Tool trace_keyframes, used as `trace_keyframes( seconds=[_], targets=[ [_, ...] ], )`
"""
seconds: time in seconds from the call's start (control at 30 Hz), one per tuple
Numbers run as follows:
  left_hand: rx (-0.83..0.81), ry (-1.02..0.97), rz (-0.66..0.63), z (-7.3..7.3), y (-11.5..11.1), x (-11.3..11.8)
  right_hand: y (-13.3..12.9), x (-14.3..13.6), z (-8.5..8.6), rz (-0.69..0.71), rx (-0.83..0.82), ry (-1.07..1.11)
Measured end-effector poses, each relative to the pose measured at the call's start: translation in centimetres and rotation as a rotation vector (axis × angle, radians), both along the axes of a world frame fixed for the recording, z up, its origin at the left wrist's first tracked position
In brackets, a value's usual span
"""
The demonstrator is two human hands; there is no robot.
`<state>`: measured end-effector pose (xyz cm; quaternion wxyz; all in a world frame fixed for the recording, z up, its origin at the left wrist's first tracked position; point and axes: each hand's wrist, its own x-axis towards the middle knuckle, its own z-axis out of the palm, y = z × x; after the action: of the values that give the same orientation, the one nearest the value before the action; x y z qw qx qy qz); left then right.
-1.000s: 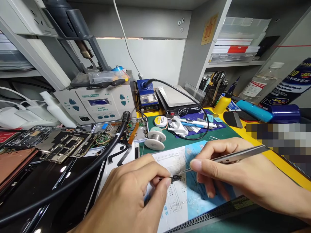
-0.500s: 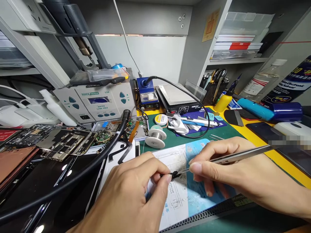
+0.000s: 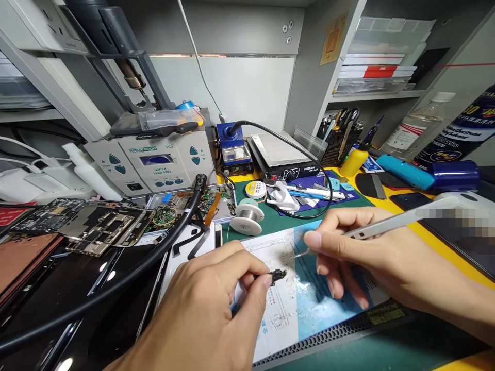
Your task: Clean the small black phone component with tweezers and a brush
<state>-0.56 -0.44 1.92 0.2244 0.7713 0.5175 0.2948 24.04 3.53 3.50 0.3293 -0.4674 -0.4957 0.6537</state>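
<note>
Grey shelving (image 3: 311, 98) backs a crowded electronics bench, its green mat (image 3: 348, 355) partly covered by a printed white-and-blue sheet (image 3: 284, 337). Left hand (image 3: 220, 293): thumb and forefinger pinched on one end of a small black component (image 3: 277, 276), the other end projecting free above the sheet. Right hand (image 3: 344, 252): closed around a slim metal tool (image 3: 390, 222) in a pen grip, the tip near the component but apart from it. At this size the component's make cannot be resolved; it is presumably very light, fairly stiff and easily damaged at its fine edges, so a gentle hold on the solid body near one end seems best, the free end left unpressed. Farther out: solder spool (image 3: 247, 217), round labelled tin (image 3: 256, 189), hot plate (image 3: 286, 157) and, to the left, hot-air station (image 3: 150, 162).
</note>
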Motion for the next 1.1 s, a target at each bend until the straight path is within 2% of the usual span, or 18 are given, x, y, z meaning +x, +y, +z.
trace_keyframes(
  seconds=[0.23,0.53,0.7,0.9,1.1],
  targets=[
    [0.026,0.020,0.012,0.2,0.1,0.0,0.5,0.1,0.1,-0.047,-0.061,0.177],
    [0.058,0.034,-0.022,0.2,0.2,-0.2,0.2,0.0,0.1,0.048,0.017,0.047],
    [0.200,0.045,-0.132,-0.2,0.1,-0.8,0.1,0.2,-0.1,0.027,0.023,0.072],
    [0.399,0.158,-0.238,-0.8,-0.3,-1.3,0.3,0.1,0.1,0.028,0.021,0.096],
    [0.443,0.201,-0.265,-0.4,-0.3,-1.4,-0.1,0.3,0.0,0.042,0.014,0.053]
  ],
)
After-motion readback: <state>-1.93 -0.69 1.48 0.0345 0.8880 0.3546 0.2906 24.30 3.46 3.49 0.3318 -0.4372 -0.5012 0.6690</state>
